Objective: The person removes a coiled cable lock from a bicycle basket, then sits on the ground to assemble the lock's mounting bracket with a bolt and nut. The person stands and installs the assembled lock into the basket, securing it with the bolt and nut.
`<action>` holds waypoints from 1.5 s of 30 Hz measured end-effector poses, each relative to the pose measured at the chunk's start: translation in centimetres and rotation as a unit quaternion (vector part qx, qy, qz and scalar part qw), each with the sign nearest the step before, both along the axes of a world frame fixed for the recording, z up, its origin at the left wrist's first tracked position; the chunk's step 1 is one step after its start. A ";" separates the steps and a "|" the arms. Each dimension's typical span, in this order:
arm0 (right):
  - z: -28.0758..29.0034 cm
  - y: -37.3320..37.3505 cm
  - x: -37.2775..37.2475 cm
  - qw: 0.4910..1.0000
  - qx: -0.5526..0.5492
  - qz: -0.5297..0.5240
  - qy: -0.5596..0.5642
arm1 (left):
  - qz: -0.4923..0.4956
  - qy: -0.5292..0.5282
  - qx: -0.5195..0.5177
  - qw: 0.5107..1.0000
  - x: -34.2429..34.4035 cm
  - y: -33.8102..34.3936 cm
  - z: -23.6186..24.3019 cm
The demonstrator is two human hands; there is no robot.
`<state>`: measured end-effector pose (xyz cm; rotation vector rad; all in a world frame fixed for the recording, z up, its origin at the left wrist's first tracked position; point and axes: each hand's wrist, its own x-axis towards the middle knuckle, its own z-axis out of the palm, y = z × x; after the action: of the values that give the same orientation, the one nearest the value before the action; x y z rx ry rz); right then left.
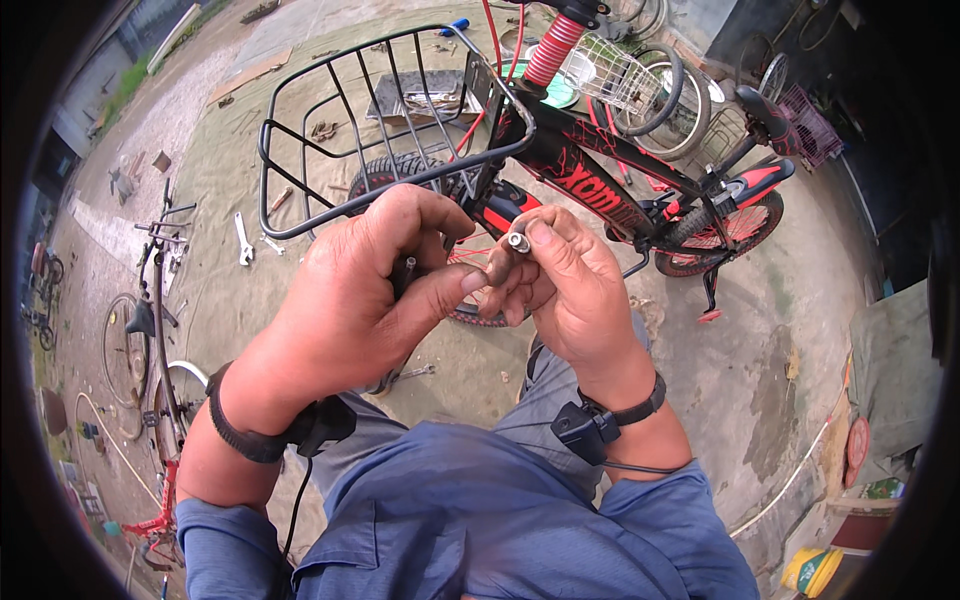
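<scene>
Close together before the bicycle, both my hands are raised at chest height. Between thumb and fingers my right hand (578,275) pinches a small silver bolt (518,242), its round end showing. My left hand (350,285) is curled, its thumb tip near the right fingers; in its palm lies a thin dark piece with a metal tip (409,265), mostly hidden, whose kind I cannot make out. Just beyond stands a black-and-red bicycle (600,165). Its black wire basket (268,165) is behind my left hand, and the front wheel is partly covered by my hands.
An open-ended wrench (243,240) lies on the ground at left. Beyond the basket sits a grey tool tray (385,100). A bare bicycle frame (160,330) is at far left, loose wheels (690,110) stand at the back right, and a yellow bucket (815,570) is at lower right.
</scene>
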<state>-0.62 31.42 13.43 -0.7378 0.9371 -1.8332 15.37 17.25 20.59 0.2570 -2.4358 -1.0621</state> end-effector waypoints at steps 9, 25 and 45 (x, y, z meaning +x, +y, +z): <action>-4.7 -0.6 1.3 0.984 -0.004 0.102 -0.148 | 0.040 0.007 0.099 0.994 -1.2 0.4 -0.2; 0.4 -2.0 1.4 0.960 -0.075 0.030 0.267 | 0.017 0.053 0.220 0.974 -4.9 0.3 3.5; 0.8 -9.6 -12.7 0.952 -0.051 -0.197 0.230 | 0.052 -0.103 0.084 0.990 -6.6 -10.2 5.2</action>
<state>-13.27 21.78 14.27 -1.1406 1.3754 -2.1092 8.81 7.05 25.74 0.5682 -2.4816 -1.2499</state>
